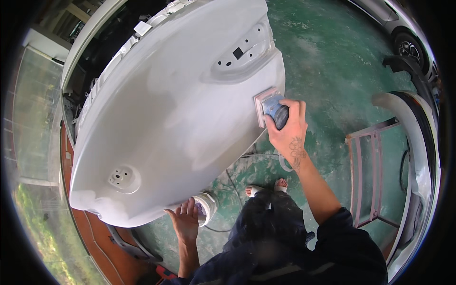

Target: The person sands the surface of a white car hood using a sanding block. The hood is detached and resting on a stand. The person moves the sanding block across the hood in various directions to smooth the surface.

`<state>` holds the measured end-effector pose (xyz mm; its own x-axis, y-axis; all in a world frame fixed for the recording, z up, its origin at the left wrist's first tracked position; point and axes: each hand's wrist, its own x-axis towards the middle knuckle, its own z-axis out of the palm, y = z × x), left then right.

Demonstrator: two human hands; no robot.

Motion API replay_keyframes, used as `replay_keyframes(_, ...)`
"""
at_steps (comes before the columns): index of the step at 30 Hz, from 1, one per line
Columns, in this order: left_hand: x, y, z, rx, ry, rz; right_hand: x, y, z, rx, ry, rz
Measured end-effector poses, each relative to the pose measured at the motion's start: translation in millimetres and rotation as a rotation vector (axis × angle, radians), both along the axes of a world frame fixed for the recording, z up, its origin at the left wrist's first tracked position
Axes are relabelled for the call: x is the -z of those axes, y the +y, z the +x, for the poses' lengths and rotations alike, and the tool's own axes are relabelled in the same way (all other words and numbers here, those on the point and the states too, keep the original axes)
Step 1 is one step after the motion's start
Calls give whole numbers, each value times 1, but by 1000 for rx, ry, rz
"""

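Note:
A large white and grey car body panel (171,109) spreads across the left and middle, its surface patchy with sanding marks. My right hand (290,133) is closed around a sander (273,108) with a blue body, a black top and a square pinkish pad. The pad rests against the panel's right edge, below a recess with several holes (239,53). At the panel's near edge, my left hand (185,221) is open with fingers spread; whether it touches the panel I cannot tell. Beside it stands a white bucket (209,209) with something purple inside.
A dark hose (233,183) trails over the dusty green floor (323,61) near my feet. To the right are a metal frame stand (375,175) and a white bumper-like part (425,175). A parked car (411,50) is at the far right, windows (35,118) at left.

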<state>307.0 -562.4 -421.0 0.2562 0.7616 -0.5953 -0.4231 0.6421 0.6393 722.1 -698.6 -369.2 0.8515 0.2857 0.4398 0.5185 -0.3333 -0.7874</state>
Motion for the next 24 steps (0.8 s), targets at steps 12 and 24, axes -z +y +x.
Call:
replay_keyframes(12,21,95,-180,-298,-46,63,21,22,-109,-95,-123,83)
replay_keyframes(24,21,110,-221,-73,-50,64,25,86,-341,-56,-242,63)
